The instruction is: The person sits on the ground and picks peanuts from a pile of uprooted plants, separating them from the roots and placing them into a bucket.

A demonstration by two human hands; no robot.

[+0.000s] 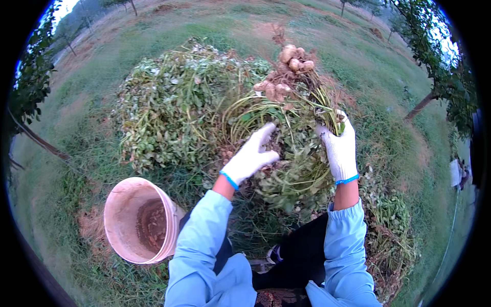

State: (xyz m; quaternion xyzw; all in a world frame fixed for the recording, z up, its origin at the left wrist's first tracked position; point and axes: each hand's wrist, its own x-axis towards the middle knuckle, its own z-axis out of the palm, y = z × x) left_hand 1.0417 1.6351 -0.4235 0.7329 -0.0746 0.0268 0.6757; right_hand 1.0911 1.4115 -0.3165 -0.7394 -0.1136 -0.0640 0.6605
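Note:
My right hand (339, 147), in a white knit glove with a blue cuff, grips the stems of an uprooted peanut plant. Its roots and the cluster of peanut pods (293, 63) point up and away from me, while the leafy part hangs below. My left hand (253, 153), gloved alike, is to the left of the plant with thumb and fingers apart and nothing held. A large heap of peanut plants (172, 103) lies on the grass ahead. The white plastic bucket (134, 218) stands at my left, with some peanut pods and dirt at its bottom.
More pulled peanut plants (391, 230) lie on the ground at my right. Small trees stand at both sides, one with a leaning trunk (422, 105) at the right. Grass surrounds the heap. My legs and one shoe (274, 254) show below.

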